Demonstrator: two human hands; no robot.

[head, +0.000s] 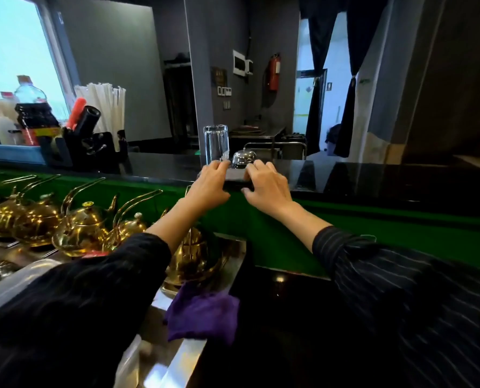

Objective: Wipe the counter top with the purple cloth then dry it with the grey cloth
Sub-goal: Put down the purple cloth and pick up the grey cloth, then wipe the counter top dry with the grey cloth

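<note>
- The raised black counter top [160, 163] is the landmark: glossy, dark and mirror-like, with a green panel running below its front edge.
- Both hands reach up to its near edge. The left hand [209, 184] and right hand [265, 184] sit close together, fingers curled over a small dark tray or block [237, 179] — whether they grip it or only rest on it I cannot tell.
- On that dark piece, just behind the fingertips, stand a clear tumbler [216, 144], straight-sided and upright, and a domed, polished metal bell [243, 158] beside it.
- The purple cloth [202, 317] lies well below the counter top, soft and crumpled, draped over the steel edge of the lower work surface, touched by neither hand.
- Left of the cloth, beneath the counter top, a row of shiny brass teapots [79, 228] with arched handles.
- At the counter top's far left end, a black holder with white straws [107, 107].
- No grey cloth can be made out.
</note>
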